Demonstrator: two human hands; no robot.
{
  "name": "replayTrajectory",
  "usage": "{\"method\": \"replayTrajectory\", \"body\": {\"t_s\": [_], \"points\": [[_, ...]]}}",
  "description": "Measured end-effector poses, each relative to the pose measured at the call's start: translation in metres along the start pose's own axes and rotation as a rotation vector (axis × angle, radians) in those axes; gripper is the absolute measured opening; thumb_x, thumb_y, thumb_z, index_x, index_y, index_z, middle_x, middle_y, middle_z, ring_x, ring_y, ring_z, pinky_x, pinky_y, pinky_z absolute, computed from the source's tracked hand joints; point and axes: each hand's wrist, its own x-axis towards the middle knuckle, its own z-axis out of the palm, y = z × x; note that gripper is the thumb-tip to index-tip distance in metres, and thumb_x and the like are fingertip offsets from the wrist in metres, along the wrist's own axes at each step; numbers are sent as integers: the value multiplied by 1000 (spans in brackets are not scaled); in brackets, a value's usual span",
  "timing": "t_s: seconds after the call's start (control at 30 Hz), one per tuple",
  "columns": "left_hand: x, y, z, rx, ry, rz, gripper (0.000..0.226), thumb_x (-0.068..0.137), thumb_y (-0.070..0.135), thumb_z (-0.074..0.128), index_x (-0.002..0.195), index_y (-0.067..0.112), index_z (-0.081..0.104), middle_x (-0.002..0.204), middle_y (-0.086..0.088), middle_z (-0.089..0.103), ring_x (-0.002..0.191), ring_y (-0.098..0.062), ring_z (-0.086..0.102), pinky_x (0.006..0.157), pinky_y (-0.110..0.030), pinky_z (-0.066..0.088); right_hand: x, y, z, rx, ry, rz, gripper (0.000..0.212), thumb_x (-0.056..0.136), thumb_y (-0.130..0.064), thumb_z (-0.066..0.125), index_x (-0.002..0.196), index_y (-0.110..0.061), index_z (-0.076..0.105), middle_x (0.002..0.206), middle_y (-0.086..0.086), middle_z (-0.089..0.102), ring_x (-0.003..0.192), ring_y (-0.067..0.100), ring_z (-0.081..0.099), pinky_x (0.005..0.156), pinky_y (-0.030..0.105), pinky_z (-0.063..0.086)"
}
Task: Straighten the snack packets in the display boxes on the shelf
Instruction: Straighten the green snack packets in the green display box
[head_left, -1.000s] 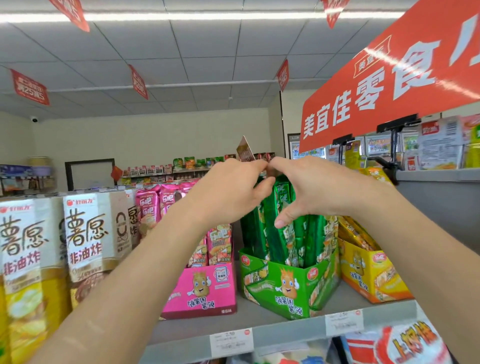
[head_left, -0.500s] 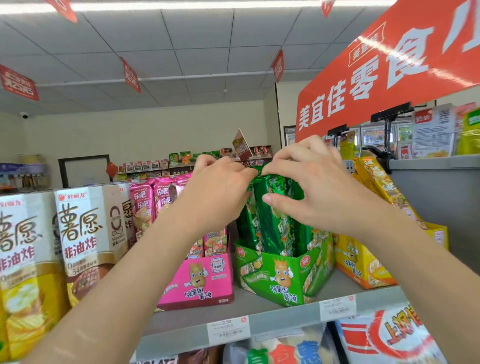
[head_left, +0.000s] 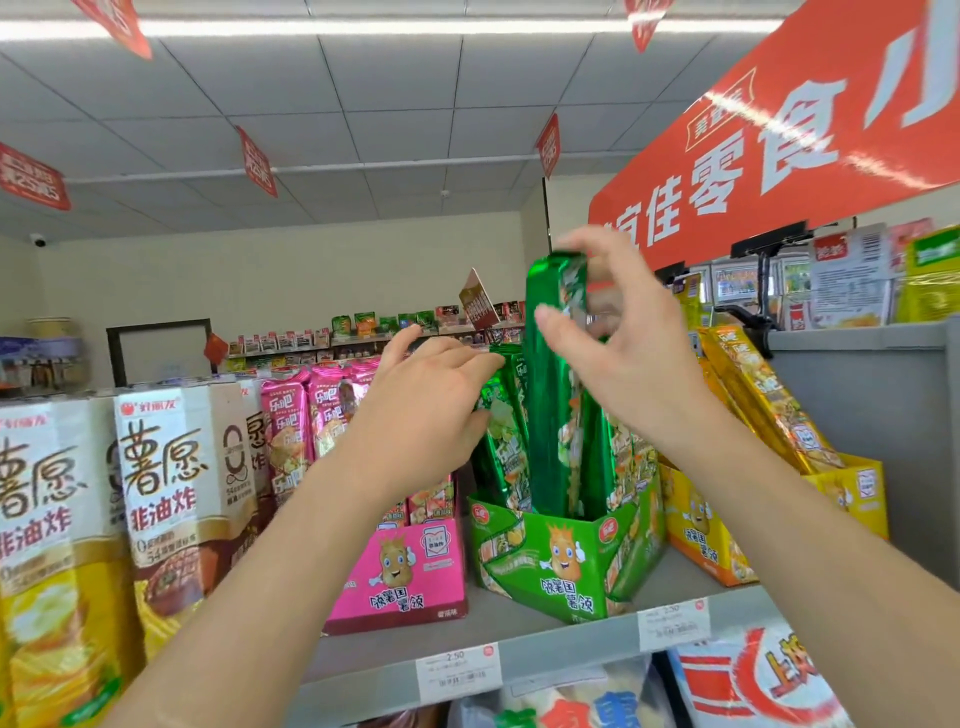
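Glossy green packet (head_left: 546, 415) raised, right hand (head_left: 641, 364) pinching it, left hand (head_left: 426, 415) alongside

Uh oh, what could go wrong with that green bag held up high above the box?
1. The right hand pinches the green packet only near its top; it might slip and fall.
2. The green display box sits skewed near the shelf edge; the left hand pressing the other packets could nudge it off.
3. The yellow packets lean beside the right forearm; a bump might tip them.
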Motion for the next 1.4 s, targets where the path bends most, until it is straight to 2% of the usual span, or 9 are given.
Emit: {"method": "replayTrajectory", "body": {"t_s": [0.13, 0.3, 0.47, 0.6, 0.8, 0.9, 1.13, 1.27, 1.4], "points": [[-3, 2, 3, -116, 63, -15, 50, 94, 15, 54, 143, 18, 46, 150, 2, 44, 145, -18, 28, 121, -43, 8, 18, -16, -2, 251, 347, -89, 40, 90, -7, 59, 125, -20, 42, 110, -1, 58, 92, 17, 62, 75, 32, 53], [-24, 30, -13, -797, 343, -196, 39, 94, 17, 41, 124, 26, 64, 114, 17, 67, 109, -4, 60, 95, -22, 46, 8, -31, -11, 430, 534, -119, 31, 97, 3, 45, 124, -9, 34, 108, 22, 55, 89, 24, 55, 78, 42, 49], [-56, 75, -23, -1272, 74, -102, 39, 94, 47, 46, 126, 30, 61, 111, 9, 71, 100, -15, 67, 85, -36, 55, -14, -45, -23, 624, 600, -17, 27, 100, 2, 40, 125, -5, 33, 88, -21, 68, 83, -3, 60, 78, 16, 47], [-81, 108, -8, -1820, -79, -213, 58, 75, 45, 78, 122, 13, 65, 113, -2, 72, 100, -16, 67, 84, -30, 55, -44, -49, -29, 825, 495, 172, 27, 101, -11, 42, 128, -11, 44, 106, 9, 68, 90, 25, 69, 79, 36, 55], [-103, 151, 2, -1680, 228, -308, 41, 74, 24, 72, 114, 30, 69, 108, 12, 73, 99, -1, 67, 81, -12, 49, -99, -46, -37, 469, 325, 444, 26, 96, -44, 43, 111, -37, 62, 103, -22, 69, 104, 0, 61, 93, 24, 48], [-107, 163, 4, -1432, 359, -401, 47, 72, 33, 72, 118, 39, 62, 110, 11, 70, 102, -6, 66, 85, -22, 51, -129, -54, -33, 471, 166, 450, 25, 90, -39, 59, 112, -27, 64, 104, -5, 69, 102, 13, 64, 87, 33, 53], [-124, 179, 10, -1366, 220, -439, 42, 81, 49, 61, 122, 53, 56, 102, 13, 60, 97, -7, 59, 84, -22, 46, -155, -55, -52, 624, 175, 507, 39, 87, -13, 67, 125, -12, 59, 104, -3, 74, 94, 8, 69, 77, 18, 52], [-130, 194, 11, -1466, 138, -509, 45, 74, 43, 69, 118, 52, 60, 89, 5, 69, 82, -17, 64, 79, -50, 54, -166, -52, -61, 573, 161, 543, 36, 88, -14, 60, 123, -23, 60, 106, -7, 73, 98, 8, 68, 81, 23, 53], [-138, 217, 10, -1430, 134, -543, 53, 65, 35, 75, 111, 53, 57, 86, 4, 69, 74, -15, 62, 67, -38, 51, -175, -55, -68, 530, 201, 699, 19, 90, -42, 53, 102, -52, 62, 98, -43, 63, 97, -24, 55, 80, -1, 41]]}}
